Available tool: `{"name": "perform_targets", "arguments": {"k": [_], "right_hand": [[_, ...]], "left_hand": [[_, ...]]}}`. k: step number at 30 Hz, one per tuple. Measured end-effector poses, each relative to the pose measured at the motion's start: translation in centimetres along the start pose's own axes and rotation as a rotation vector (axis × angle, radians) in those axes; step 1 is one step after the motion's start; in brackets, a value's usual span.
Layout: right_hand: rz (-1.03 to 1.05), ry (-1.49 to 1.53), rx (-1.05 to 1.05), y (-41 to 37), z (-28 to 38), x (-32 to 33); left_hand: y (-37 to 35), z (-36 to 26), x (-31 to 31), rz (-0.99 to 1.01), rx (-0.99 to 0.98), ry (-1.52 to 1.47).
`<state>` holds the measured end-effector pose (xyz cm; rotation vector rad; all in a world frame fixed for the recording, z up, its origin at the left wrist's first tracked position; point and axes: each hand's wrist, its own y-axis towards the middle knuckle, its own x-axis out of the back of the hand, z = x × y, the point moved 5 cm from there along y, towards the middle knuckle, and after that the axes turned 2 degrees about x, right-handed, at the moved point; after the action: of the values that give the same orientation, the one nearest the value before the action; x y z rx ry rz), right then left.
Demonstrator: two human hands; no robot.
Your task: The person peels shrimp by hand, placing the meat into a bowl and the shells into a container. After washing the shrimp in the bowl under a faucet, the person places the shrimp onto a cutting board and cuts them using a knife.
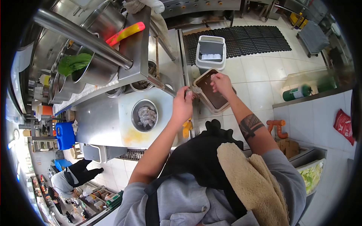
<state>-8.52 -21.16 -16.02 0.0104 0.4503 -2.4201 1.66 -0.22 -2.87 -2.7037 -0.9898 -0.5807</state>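
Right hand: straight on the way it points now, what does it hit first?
The right hand likely meets the brown tub's rim nearest the white bin; height is unclear, so it may pass above.

Tub (201,81) — brown; jug (65,136) — blue; mat (241,39) — black grid

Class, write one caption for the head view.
Left hand holding a small greyish piece, right hand over a brown tub, steel bowl on a cutting board.
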Motion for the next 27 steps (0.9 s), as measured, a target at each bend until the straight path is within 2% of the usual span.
{"name": "perform_targets", "arguments": {"k": [1, 2, 3, 4, 5, 6, 7, 8, 11, 14, 18, 20, 22, 24, 27], "right_hand": [[-0.108, -0.339, 0.172, 1.4, -1.5, 1.8], [-0.214, -0.677, 0.347, 2.3, -2.7, 3.2], [-0.204, -0.676, 0.344, 3.2, -4.5, 4.4], [-0.224, -0.807, 0.234, 4.0, -6.6, 5.7], [-0.243, -0.937, 0.123, 4.5, -7.9, 6.3], [-0.231, -0.936, 0.121, 4.6, -7.6, 5.9], [-0.236, -0.772, -0.087, 4.4, -7.9, 6.2], [-0.239, -0.606, -0.29, 4.0, -8.3, 6.1], [0.114, -0.644, 0.15, 16.3, -24.1, 9.6], [-0.029, 0.11, -0.232, 8.2, -9.9, 4.3], [0.554, 0.173, -0.221, 0.8, 0.9, -2.1], [0.711, 0.201, -0.266, -4.1, 4.8, -4.1], [0.662, 0.13, -0.222, -6.1, 6.2, -4.3], [0.653, -0.054, -0.016, -5.8, 6.0, -3.5], [0.542, -0.049, 0.06, -5.8, 6.5, -1.5]], "left_hand": [[-0.1, 1.1, 0.0, 0.037, 0.183, -0.233], [-0.2, 1.5, 0.4, 0.031, 0.189, -0.231], [-0.5, 2.4, 0.3, 0.081, 0.326, -0.436], [-1.0, 3.1, 0.2, 0.129, 0.464, -0.643], [-1.3, 3.3, 0.6, 0.12, 0.472, -0.642], [-1.9, 3.4, 0.7, 0.14, 0.559, -0.666], [-2.3, 3.6, 0.7, 0.16, 0.646, -0.692], [-2.4, 3.5, 0.4, 0.149, 0.653, -0.694], [-2.9, 3.6, 0.0, 0.049, 0.651, -0.778], [-2.2, 3.3, -0.1, 0.133, 0.597, -0.731], [-0.5, 4.1, -0.9, 0.159, 0.629, -0.645], [0.4, 4.0, -1.7, 0.192, 0.631, -0.625], [1.3, 3.6, -2.3, 0.149, 0.613, -0.603], [1.9, 3.0, -3.1, 0.19, 0.607, -0.601], [2.5, 1.7, -4.4, 0.195, 0.584, -0.674]]}}
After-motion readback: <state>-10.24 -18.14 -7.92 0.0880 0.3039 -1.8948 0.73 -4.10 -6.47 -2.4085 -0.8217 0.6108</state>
